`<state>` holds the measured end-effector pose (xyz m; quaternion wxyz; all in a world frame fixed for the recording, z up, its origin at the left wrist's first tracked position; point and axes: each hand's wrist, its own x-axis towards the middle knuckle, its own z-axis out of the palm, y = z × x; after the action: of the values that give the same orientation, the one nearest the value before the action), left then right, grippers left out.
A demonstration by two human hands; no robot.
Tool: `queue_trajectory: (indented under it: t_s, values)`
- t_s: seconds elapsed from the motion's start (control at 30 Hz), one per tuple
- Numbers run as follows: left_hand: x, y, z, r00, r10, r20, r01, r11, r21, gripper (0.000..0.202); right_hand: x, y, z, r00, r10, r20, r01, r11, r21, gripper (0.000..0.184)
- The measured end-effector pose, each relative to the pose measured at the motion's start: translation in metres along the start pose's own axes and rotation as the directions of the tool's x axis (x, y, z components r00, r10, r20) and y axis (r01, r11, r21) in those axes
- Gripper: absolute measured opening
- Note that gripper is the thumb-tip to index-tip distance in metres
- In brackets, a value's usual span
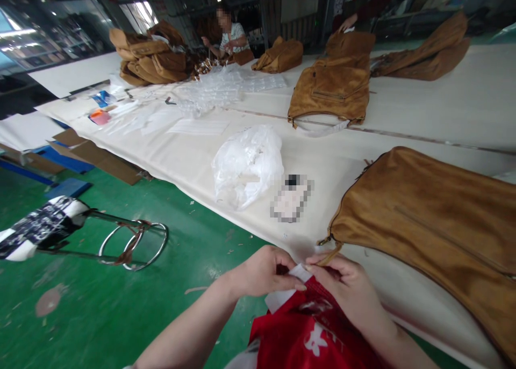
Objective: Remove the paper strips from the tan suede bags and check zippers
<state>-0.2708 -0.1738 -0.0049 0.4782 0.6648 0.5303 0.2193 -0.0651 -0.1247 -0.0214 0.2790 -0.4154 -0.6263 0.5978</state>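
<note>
My left hand [268, 272] is closed in a pinch on a white strip [300, 273] that looks like paper or thin foam. My right hand [346, 283] is closed beside it, fingers round the end of a narrow tan leather strap [332, 253]. Its thumb meets the white strip too. That strap runs from the metal-ringed corner of a large brown suede-like bag [419, 208], which lies on the table at the right. Both hands are in front of a red apron [294, 331] with white print. The fingertips partly hide where strap and strip meet.
On the pale table [181, 159] lie a clear plastic bag [248, 165], a blurred phone [292, 200], another brown bag [330, 89] and plastic wrapping [217, 87]. Brown bags [153, 57] are piled farther back. Two people are across the table. A stool [133, 245] lies on the green floor.
</note>
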Motion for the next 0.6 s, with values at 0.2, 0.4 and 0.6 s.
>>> queue_trajectory:
  t_s: [0.2, 0.4, 0.6]
  values:
    - [-0.003, -0.001, -0.001, 1.000, 0.027, -0.002, -0.026, 0.998, 0.055, 0.035, -0.005, 0.002, -0.002, 0.963, 0.241, 0.119, -0.261, 0.944, 0.202, 0.038]
    - [-0.011, 0.005, -0.008, 0.994, 0.090, 0.060, -0.092, 0.995, 0.038, 0.034, -0.004, 0.004, -0.001, 0.937, 0.319, 0.142, -0.349, 0.852, 0.390, 0.042]
    - [0.001, 0.013, 0.004, 0.993, 0.090, -0.075, -0.080, 0.988, 0.129, 0.033, 0.002, 0.014, 0.005, 0.935, 0.307, 0.179, -0.335, 0.928, 0.160, 0.049]
